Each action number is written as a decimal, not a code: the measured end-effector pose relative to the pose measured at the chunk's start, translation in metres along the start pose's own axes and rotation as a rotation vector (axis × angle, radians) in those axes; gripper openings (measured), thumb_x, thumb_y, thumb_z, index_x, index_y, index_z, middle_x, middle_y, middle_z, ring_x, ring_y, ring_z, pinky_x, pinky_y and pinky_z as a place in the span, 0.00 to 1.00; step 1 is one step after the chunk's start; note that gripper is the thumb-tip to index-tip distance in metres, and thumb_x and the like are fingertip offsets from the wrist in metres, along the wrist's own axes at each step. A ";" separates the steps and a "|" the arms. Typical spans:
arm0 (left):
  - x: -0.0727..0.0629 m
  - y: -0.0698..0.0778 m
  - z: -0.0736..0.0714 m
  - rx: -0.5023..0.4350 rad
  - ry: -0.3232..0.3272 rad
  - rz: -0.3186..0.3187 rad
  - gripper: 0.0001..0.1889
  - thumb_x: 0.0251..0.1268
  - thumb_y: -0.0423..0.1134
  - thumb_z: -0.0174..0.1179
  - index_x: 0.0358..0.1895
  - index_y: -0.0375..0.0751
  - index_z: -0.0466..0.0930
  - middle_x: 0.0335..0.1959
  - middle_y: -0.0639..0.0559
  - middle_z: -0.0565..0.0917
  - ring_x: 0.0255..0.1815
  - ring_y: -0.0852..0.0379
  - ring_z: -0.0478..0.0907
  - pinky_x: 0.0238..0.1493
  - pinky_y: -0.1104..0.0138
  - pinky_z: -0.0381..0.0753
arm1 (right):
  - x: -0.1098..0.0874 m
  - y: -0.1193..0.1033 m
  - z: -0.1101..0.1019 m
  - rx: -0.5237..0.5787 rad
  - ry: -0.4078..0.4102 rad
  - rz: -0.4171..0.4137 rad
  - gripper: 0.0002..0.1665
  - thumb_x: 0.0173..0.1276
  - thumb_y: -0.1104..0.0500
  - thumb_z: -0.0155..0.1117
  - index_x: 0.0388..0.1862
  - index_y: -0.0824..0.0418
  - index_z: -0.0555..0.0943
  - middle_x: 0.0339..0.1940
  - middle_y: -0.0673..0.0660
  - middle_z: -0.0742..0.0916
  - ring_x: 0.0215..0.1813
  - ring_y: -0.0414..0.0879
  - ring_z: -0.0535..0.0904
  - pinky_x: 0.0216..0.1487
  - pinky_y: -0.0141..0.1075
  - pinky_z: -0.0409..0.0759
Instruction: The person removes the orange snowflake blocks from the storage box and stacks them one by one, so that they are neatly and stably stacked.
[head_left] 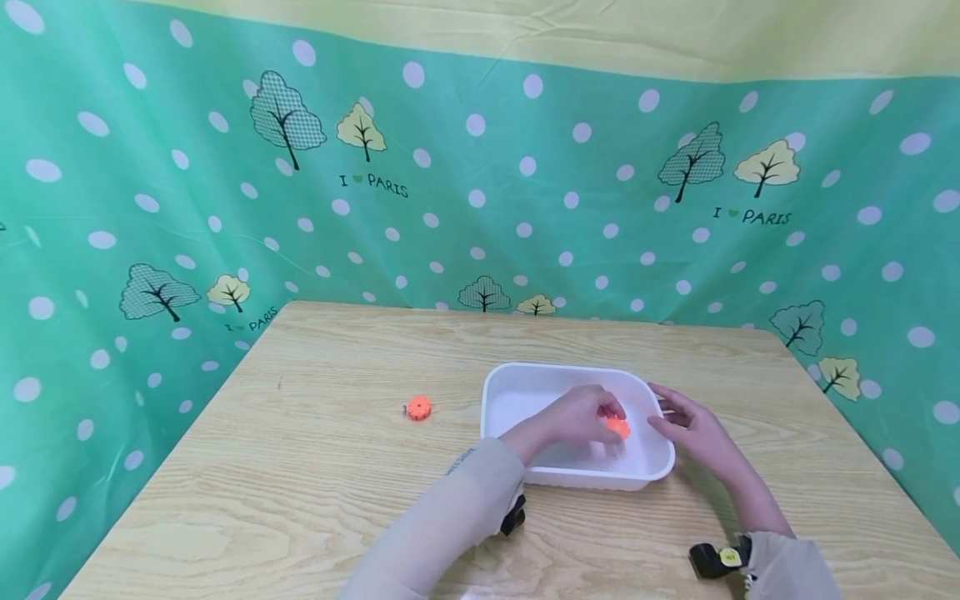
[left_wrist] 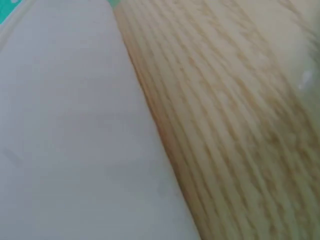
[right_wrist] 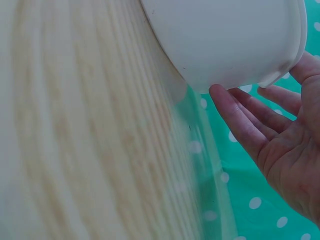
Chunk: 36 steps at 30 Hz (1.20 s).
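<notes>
My left hand [head_left: 581,414] reaches into a white plastic basin [head_left: 525,383], its curled fingers and thumb around a small orange piece [head_left: 617,428]. The fingers partly cover that piece, and it is blurred. At the basin's right end, my right hand [head_left: 693,429] holds the rim. The right wrist view shows the fingers of this hand [right_wrist: 287,135] against the outside of the basin [right_wrist: 225,40], with the thumb up at the rim. In the left wrist view the basin wall [left_wrist: 85,130] fills the left side, and the left hand is out of sight.
A small round orange disc [head_left: 418,407] with dark notches and a little grey tab lies on the wooden table [head_left: 337,483], left of the basin. Behind the table hangs a green dotted curtain [head_left: 450,167]. A black wrist device [head_left: 718,560] sits by the right sleeve.
</notes>
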<state>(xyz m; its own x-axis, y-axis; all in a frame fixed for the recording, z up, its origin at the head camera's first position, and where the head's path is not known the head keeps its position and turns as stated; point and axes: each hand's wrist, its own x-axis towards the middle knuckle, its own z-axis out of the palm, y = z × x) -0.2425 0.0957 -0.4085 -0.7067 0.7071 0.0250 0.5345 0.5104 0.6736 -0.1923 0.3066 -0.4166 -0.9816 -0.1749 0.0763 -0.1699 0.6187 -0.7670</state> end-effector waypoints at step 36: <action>-0.036 -0.008 -0.051 0.018 0.088 0.040 0.14 0.48 0.46 0.68 0.38 0.47 0.79 0.33 0.61 0.76 0.37 0.66 0.71 0.40 0.79 0.70 | 0.001 0.000 0.002 -0.029 0.002 0.042 0.36 0.66 0.47 0.55 0.67 0.62 0.61 0.52 0.66 0.77 0.51 0.57 0.75 0.45 0.27 0.74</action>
<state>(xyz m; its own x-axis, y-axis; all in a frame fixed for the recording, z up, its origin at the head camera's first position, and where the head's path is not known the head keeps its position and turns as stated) -0.2452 0.0414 -0.3774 -0.7226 0.6813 0.1170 0.5704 0.4920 0.6577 -0.1933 0.3049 -0.4174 -0.9881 -0.1471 0.0454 -0.1309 0.6474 -0.7508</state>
